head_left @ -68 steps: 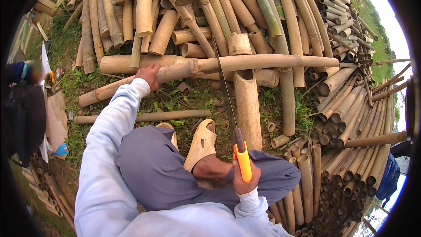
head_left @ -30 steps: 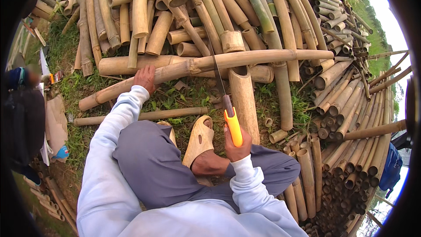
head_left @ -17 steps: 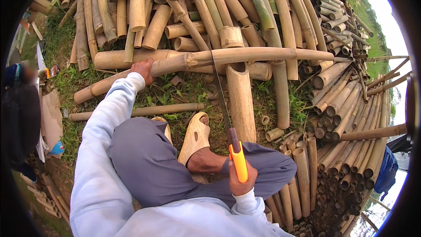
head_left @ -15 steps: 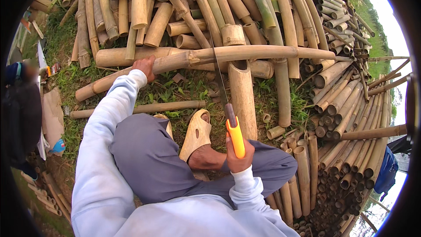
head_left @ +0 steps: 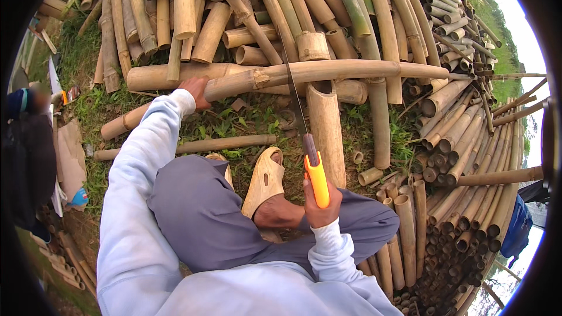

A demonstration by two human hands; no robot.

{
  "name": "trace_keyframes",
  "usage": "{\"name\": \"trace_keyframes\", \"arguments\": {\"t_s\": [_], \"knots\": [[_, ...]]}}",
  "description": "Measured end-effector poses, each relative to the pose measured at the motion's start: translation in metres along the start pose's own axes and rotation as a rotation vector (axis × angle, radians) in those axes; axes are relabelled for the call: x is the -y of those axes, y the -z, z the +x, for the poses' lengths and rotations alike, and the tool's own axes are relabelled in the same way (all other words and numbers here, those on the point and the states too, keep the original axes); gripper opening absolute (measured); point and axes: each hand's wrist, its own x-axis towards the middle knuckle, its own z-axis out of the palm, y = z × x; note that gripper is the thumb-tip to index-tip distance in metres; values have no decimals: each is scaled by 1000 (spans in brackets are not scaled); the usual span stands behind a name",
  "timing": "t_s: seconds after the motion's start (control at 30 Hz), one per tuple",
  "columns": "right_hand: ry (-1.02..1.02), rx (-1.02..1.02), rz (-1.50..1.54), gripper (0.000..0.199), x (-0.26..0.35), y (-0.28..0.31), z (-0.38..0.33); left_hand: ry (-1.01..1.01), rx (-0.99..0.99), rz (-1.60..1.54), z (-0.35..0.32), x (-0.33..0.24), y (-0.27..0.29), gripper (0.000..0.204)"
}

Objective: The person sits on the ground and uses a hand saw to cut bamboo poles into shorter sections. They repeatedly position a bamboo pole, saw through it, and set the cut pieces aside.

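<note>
My left hand is wrapped round a long bamboo pole, which lies crosswise in front of me. In my right hand is a handsaw with an orange-yellow handle. The saw's thin dark blade runs away from me and crosses the pole right of my left hand. Under the pole, close to the blade, lies a thick bamboo piece with an open notch at its upper part. How deep the blade sits in the pole I cannot tell.
Cut bamboo lengths are heaped beyond the pole. More bamboo is stacked at the right. A thin bamboo stick lies on the grass by my sandal. Another person is at the far left, near a cardboard sheet.
The saw handle and my right hand have shifted slightly forward, away from me. My left hand keeps its hold on the bamboo pole.
</note>
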Motion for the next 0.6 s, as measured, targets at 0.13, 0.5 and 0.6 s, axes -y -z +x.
{"name": "trace_keyframes", "arguments": {"t_s": [0.13, 0.5, 0.6], "knots": [[38, -6, 97, 13, -3, -21, 24, -12, -145, 36, -5, 1, -5, 67], [-12, 26, 136, 14, 4, -10, -8, 13, -350, 157, -11, 11, -45, 54], [40, -21, 41, 11, -1, 12, -56, 68, -209, 63, -17, -13, -15, 56]]}}
